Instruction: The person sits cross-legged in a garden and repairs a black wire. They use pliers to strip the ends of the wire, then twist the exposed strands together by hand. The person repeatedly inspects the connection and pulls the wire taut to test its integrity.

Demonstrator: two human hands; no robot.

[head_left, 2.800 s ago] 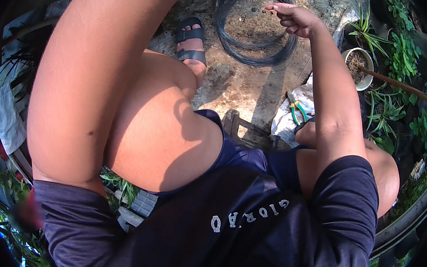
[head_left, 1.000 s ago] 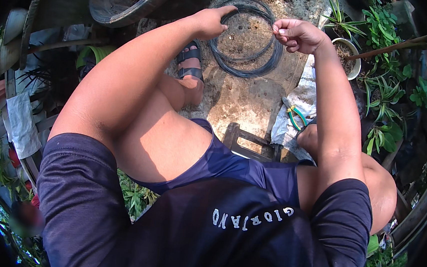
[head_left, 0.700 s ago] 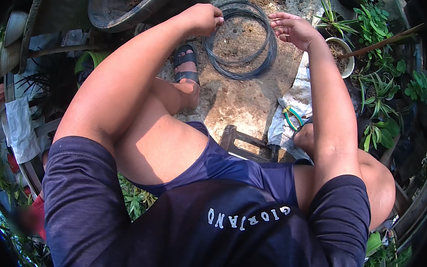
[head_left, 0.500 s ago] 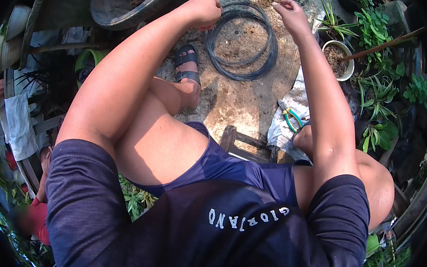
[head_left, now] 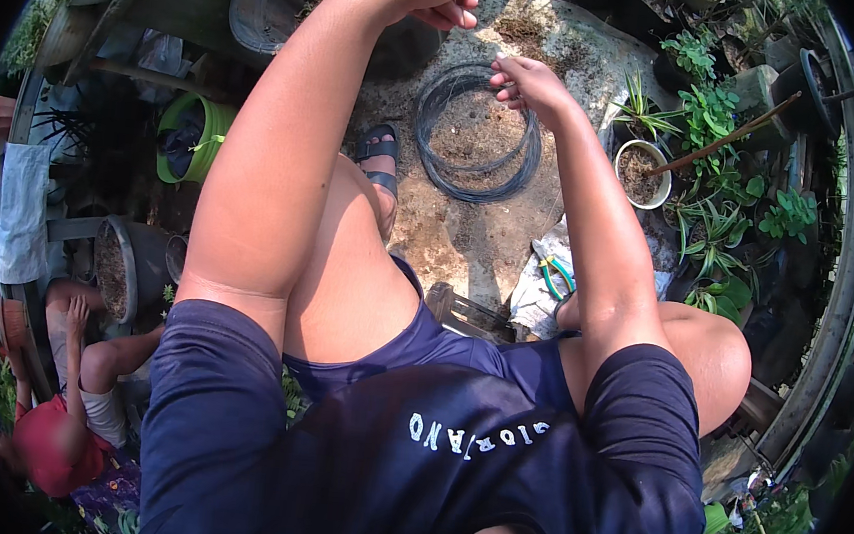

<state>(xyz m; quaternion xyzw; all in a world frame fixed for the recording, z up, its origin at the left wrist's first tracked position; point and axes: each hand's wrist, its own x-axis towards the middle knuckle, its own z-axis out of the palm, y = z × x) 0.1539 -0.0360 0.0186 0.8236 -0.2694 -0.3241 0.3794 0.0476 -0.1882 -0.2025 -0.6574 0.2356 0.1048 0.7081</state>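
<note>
A loose coil of dark thin wire (head_left: 517, 177) lies on the concrete ground in front of me. My left hand (head_left: 446, 5) is raised beyond the coil at the top edge, its fingers curled and partly cut off. Over the coil's upper right side, my right hand (head_left: 527, 82) has thumb and fingertips pinched together. Whatever either hand holds is too thin or hidden to make out. Pliers (head_left: 568, 275) with green and yellow handles rest on a white cloth (head_left: 532, 310) beside my right leg.
Potted plants and a white pot (head_left: 663, 190) with a stick line the right side. A dark tub (head_left: 256, 13) and a lime-green pot (head_left: 219, 135) stand left. Between my legs is a wooden stool (head_left: 473, 314). Another person (head_left: 62, 444) sits at lower left.
My right hand has moved left, closer to my left hand. The left hand has reached farther up and to the right. The view has shifted, showing more of the other person.
</note>
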